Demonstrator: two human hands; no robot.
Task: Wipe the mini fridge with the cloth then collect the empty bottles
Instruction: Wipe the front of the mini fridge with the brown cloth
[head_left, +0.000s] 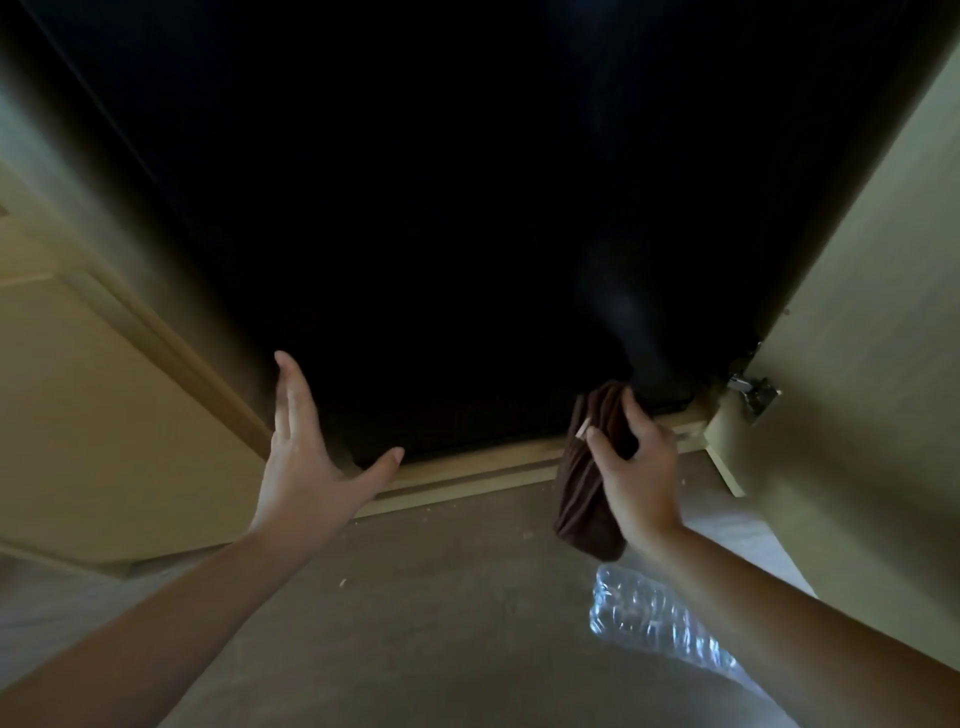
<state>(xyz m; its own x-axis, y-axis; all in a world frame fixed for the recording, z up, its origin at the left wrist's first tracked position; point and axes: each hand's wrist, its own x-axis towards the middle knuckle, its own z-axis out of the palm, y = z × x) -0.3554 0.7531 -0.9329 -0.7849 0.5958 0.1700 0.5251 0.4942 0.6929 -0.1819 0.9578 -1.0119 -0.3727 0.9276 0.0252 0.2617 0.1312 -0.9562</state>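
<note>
The black mini fridge (441, 208) fills the upper middle of the head view, set inside a pale wooden cabinet. My right hand (636, 467) grips a dark brown cloth (584, 499) at the fridge's lower right corner; the cloth hangs down from my fingers. My left hand (306, 457) is spread open, fingers apart, at the fridge's lower left corner, holding nothing. A crumpled clear plastic bottle (654, 623) lies on the floor under my right forearm, partly hidden by it.
The open cabinet door (857, 389) stands at the right, with a metal hinge (753, 389) near the fridge's corner. A wooden base ledge (467, 473) runs under the fridge. Cabinet panels (104, 389) rise at the left. The brown floor (415, 597) has small crumbs on it.
</note>
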